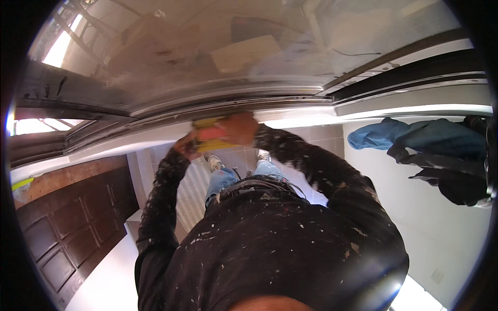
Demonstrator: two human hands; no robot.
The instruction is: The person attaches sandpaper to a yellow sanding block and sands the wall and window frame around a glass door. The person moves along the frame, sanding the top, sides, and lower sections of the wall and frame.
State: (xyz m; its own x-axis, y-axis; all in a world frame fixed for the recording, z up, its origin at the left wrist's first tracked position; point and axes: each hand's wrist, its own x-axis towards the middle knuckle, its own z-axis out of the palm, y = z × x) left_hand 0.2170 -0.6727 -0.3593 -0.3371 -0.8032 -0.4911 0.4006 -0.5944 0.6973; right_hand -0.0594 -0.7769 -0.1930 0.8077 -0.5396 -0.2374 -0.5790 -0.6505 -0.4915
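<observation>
Both hands are at a yellow thing with a red patch (211,133), held in front of me just below the window frame (228,106). It is blurred, and I cannot make out its kind. My left hand (187,145) is closed around its left end. At its right end is my right hand (241,128), smeared by motion but with its fingers curled onto the thing. Dark sleeves spotted with paint cover both my arms. Right behind the hands runs the white window sill (306,118).
A large glass pane (249,52) with reflections fills the top. Blue and dark clothes (436,145) hang on the white wall at the right. A dark panelled wooden door (78,223) is at the lower left. My shoes (215,163) stand on the tiled floor (324,140).
</observation>
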